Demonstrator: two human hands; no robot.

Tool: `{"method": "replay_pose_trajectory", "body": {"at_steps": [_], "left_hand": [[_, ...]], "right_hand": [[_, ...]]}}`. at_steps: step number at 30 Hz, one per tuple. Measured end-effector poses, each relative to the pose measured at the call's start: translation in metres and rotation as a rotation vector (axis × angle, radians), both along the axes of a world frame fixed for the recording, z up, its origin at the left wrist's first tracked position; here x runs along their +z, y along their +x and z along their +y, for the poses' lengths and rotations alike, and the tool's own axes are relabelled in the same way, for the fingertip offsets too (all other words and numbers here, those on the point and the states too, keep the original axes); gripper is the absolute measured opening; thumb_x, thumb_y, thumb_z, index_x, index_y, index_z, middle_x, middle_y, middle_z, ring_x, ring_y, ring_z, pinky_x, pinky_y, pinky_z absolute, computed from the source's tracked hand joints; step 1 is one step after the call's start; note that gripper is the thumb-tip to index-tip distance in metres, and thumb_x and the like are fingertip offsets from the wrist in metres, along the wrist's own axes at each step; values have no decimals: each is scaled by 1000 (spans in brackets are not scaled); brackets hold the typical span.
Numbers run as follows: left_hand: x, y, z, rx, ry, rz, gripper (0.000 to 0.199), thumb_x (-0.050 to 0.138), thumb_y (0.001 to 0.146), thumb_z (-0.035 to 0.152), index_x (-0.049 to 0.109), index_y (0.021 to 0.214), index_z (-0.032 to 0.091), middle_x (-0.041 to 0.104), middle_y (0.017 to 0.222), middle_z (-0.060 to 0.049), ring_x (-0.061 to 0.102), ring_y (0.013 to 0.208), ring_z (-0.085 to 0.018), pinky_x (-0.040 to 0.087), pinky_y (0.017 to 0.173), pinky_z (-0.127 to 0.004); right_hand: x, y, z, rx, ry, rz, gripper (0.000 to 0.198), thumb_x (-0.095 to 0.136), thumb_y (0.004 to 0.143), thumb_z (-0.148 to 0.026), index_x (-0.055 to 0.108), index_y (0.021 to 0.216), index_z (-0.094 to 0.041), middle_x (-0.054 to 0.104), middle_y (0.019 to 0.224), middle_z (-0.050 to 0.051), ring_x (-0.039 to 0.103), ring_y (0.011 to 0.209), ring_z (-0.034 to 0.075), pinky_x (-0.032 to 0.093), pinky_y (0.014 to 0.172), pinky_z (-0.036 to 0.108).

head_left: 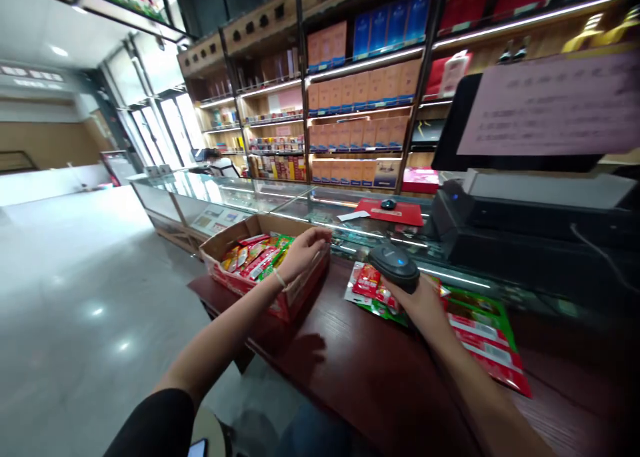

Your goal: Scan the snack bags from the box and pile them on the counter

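Observation:
My right hand is wrapped round the handle of a black barcode scanner with a small blue light on its head. Beneath the scanner lie red and green snack packets, partly covered by it and my hand. More red and green packets lie side by side under my right forearm. Over the right side of an open cardboard box is my left hand, its fingers loosely bent and apart, with nothing visible in them. Piled inside that box are several colourful snack packets.
The box stands on a dark red wooden counter against a glass display case. A computer mouse rests on a red mat. On the right stands a screen with a pink paper sheet. Shelves of boxed goods line the wall.

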State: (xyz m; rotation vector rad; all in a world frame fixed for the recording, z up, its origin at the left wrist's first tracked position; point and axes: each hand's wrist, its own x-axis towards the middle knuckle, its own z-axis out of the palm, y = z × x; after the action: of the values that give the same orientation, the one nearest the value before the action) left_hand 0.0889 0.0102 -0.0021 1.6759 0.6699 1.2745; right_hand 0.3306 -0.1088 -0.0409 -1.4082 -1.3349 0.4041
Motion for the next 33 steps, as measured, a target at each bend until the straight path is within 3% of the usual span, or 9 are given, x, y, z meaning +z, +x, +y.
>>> {"method": "replay_pose_trajectory", "body": {"at_steps": [4, 8, 13, 18, 23, 26, 30, 33], "left_hand": [[1, -81, 25, 207, -66, -3, 24, 68, 72, 17, 70, 95, 17, 70, 100, -8, 64, 95, -21, 52, 87, -34], [-5, -157, 48, 368, -257, -70, 30, 70, 70, 19, 66, 100, 15, 68, 105, -12, 66, 89, -19, 53, 73, -28], [-20, -216, 74, 528, -400, -36, 34, 76, 60, 19, 67, 93, 15, 68, 98, -10, 64, 74, -14, 49, 59, -21], [-42, -228, 103, 430, -405, 259, 36, 79, 55, 27, 69, 87, 16, 68, 84, -5, 59, 66, -14, 44, 57, -22], [-57, -217, 120, 337, -271, 708, 28, 84, 46, 29, 65, 64, 19, 62, 65, -3, 60, 72, -22, 43, 68, -26], [-61, -208, 122, 372, -191, 903, 31, 85, 41, 28, 62, 60, 20, 61, 65, -4, 61, 76, -26, 42, 74, -29], [-58, -199, 117, 472, -97, 967, 24, 76, 55, 27, 55, 44, 22, 53, 50, -3, 60, 68, -25, 40, 75, -31], [-48, -195, 110, 585, -11, 932, 20, 70, 63, 25, 57, 47, 22, 58, 56, -5, 61, 75, -25, 39, 76, -30]], "right_hand": [[8, -49, 29, 118, -63, 62, 38, 69, 70, -51, 65, 88, -17, 63, 58, 2, 56, 50, 20, 44, 50, 31], [17, -93, 54, 279, -92, 186, 37, 68, 72, -52, 59, 87, -20, 52, 48, -4, 46, 40, 15, 38, 43, 28], [25, -129, 72, 444, -137, 320, 37, 70, 71, -50, 55, 89, -21, 54, 54, -4, 50, 46, 15, 43, 47, 28], [19, -141, 75, 488, -200, 361, 37, 70, 70, -46, 52, 92, -22, 53, 57, -5, 50, 48, 14, 44, 49, 28], [11, -134, 77, 443, -231, 320, 37, 69, 71, -48, 51, 90, -22, 52, 54, -6, 48, 44, 14, 42, 46, 28], [7, -128, 80, 439, -220, 332, 38, 70, 71, -48, 52, 91, -22, 52, 54, -6, 48, 44, 14, 42, 46, 28], [8, -124, 80, 446, -194, 358, 39, 70, 71, -48, 51, 91, -21, 53, 55, -5, 49, 45, 14, 42, 45, 27], [14, -122, 75, 416, -170, 354, 38, 70, 71, -49, 52, 89, -21, 53, 53, -5, 50, 44, 14, 43, 44, 26]]}}
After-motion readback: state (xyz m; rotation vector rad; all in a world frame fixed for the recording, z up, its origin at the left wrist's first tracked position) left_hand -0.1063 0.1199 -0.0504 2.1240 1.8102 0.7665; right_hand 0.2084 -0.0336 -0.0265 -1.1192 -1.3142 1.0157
